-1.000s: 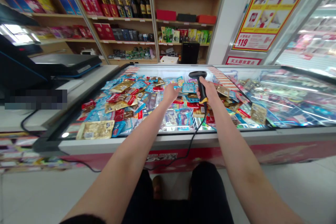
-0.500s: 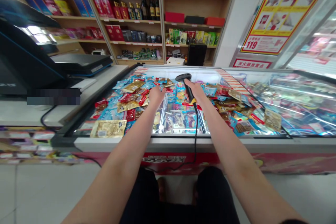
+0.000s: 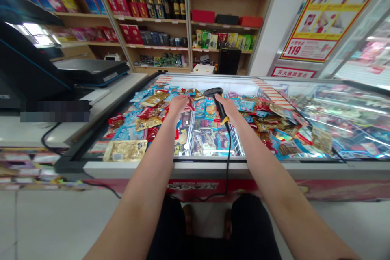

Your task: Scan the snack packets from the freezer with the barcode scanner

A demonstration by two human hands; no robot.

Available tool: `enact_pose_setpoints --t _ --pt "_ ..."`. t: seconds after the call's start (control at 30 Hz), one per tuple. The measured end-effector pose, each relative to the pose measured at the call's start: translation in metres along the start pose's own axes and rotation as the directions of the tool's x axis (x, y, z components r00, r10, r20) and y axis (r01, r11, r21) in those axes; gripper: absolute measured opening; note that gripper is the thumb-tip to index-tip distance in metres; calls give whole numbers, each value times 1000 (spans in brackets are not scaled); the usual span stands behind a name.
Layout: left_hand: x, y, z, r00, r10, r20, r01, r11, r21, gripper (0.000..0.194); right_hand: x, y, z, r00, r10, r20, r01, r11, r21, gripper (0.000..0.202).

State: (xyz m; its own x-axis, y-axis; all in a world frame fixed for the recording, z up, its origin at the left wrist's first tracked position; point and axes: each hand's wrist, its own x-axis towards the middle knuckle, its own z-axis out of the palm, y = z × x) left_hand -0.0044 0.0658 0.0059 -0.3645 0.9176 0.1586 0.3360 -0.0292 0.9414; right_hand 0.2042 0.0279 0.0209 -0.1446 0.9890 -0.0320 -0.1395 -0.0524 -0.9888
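The right hand [image 3: 229,108] grips a black barcode scanner [image 3: 221,108], whose long handle slants from far left to near right, while the left hand [image 3: 177,105] seems to pinch a small red packet [image 3: 190,103] just left of this scanner, above the chest freezer [image 3: 115,167].

Bare hands [image 3: 177,107], uncovered forearms [image 3: 152,170], plain dark trousers [image 3: 254,227]

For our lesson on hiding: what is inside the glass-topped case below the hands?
In the case, wrapped goods and white wire dividers show. Whatever lies directly beneath the piled packets is covered and cannot be seen.
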Motion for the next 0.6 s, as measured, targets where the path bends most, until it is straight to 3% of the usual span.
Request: enact_pose_setpoints --t 0.13,0.37,0.5,0.6 --pt "-7 3 -4 977 -190 99 208 952 -224 23 2 5 -2 1000 -19 24 18 999 47 46" --pt "-12 8 4 954 -290 73 297 887 -353 30 4 7 -4 998 -50 42 46 995 86 46" --pt "-10 6 6 907 -360 218 420 814 -401 38 4 6 -3 998 -47 36 44 996 79 47" --pt "-8 2 5 875 -330 354 468 760 -450 34 3 6 -4 997 -56 45 52 995 85 47"
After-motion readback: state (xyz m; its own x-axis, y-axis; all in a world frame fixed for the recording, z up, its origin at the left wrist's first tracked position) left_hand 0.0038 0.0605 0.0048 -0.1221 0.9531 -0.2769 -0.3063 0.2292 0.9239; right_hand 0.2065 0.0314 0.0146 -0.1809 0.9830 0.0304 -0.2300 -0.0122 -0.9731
